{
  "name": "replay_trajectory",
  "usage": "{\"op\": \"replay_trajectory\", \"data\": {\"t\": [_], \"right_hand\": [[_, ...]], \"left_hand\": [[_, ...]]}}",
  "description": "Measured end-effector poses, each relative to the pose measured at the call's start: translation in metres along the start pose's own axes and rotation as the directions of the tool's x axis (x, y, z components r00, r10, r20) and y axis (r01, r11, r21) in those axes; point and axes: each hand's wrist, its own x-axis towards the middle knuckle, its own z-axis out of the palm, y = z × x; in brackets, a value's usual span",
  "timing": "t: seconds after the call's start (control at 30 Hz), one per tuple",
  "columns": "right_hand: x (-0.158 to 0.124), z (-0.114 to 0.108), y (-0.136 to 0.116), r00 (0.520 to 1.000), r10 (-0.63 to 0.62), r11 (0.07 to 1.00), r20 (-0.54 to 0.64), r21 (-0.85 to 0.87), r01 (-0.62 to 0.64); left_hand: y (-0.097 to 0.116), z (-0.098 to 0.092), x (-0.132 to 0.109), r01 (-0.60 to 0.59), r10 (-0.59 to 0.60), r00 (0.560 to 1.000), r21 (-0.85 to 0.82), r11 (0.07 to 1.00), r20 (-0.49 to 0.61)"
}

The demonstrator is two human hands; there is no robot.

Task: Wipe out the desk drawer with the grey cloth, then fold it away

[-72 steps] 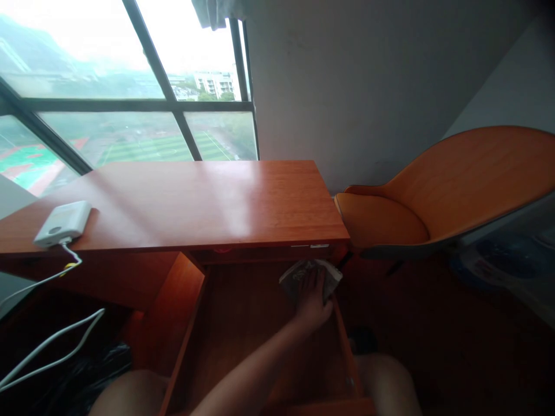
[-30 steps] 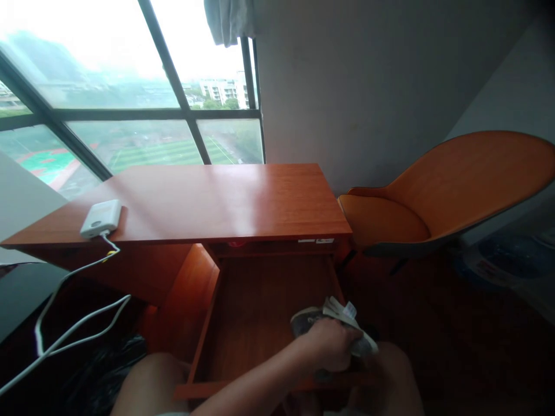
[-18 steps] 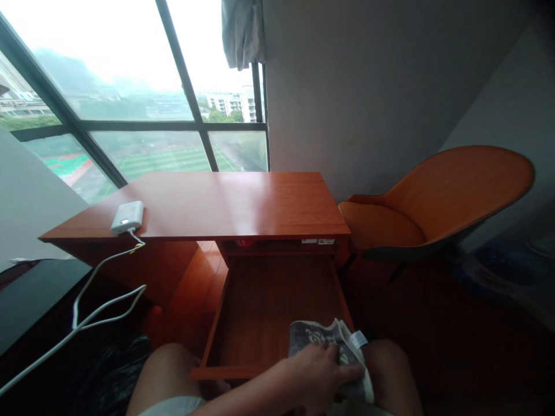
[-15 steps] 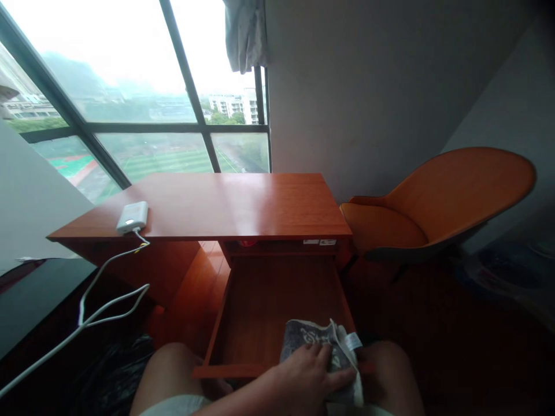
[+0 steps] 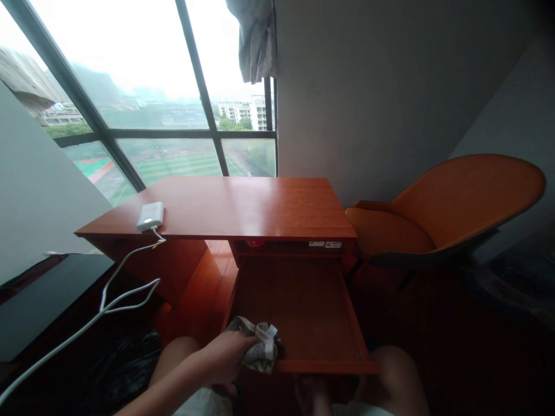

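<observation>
A grey patterned cloth (image 5: 262, 353) with a pale edge and a small white tag is bunched under my left hand (image 5: 229, 352). My left hand's fingers are closed on it at the front left corner of the pulled-out wooden drawer (image 5: 307, 312). The cloth hangs partly over the drawer's front edge. Below the drawer front, in shadow, is my right hand (image 5: 314, 393). Its fingers are too dark and hidden to make out.
Behind the drawer stands a reddish wooden desk (image 5: 251, 202). On its left lies a white power bank (image 5: 150, 216) with a white cable (image 5: 104, 311). An orange chair (image 5: 468, 202) is at the right. Black plastic (image 5: 125, 364) lies at lower left.
My left hand has moved the cloth leftward, from the drawer's front right to its front left corner. My right hand now shows under the drawer front. The view has shifted slightly.
</observation>
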Motion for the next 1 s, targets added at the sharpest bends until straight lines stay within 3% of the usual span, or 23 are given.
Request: {"op": "replay_trajectory", "data": {"t": [0.17,0.3,0.4,0.5,0.6,0.67,0.77,0.87,1.0], "right_hand": [[0.006,-0.003,0.002,1.000,0.003,0.999,0.011,0.035,-0.003],[0.008,-0.004,0.003,1.000,0.010,0.999,0.013,0.043,-0.010],[0.009,-0.005,0.003,1.000,0.015,0.999,0.008,0.045,-0.015],[0.009,-0.005,0.004,1.000,0.025,0.999,-0.003,0.046,-0.025],[0.012,-0.006,0.005,0.999,0.041,0.998,-0.019,0.040,-0.040],[0.014,-0.006,0.006,0.998,0.052,0.998,-0.031,0.030,-0.051],[0.017,-0.005,0.006,0.996,0.074,0.997,-0.053,0.000,-0.074],[0.015,-0.006,0.004,0.994,0.076,0.996,-0.073,-0.037,-0.079],[0.004,-0.009,0.002,0.996,0.022,0.997,-0.086,-0.075,-0.029]], "left_hand": [[-0.007,-0.006,0.032,-0.207,0.213,0.977,0.161,0.965,-0.025],[-0.005,-0.020,0.065,-0.280,0.356,0.924,0.387,0.879,-0.140],[0.001,-0.028,0.082,-0.264,0.403,0.878,0.443,0.857,-0.256],[-0.001,-0.019,0.086,-0.151,0.282,0.930,0.454,0.878,-0.236],[-0.017,0.010,0.078,0.041,0.047,0.982,0.447,0.894,-0.183],[-0.029,0.030,0.073,0.160,-0.061,0.971,0.440,0.884,-0.232],[-0.041,0.048,0.078,0.250,-0.111,0.940,0.428,0.868,-0.323],[-0.049,0.042,0.099,0.303,-0.149,0.914,0.392,0.869,-0.377],[-0.061,0.017,0.137,0.381,-0.212,0.873,0.343,0.859,-0.440]]}}
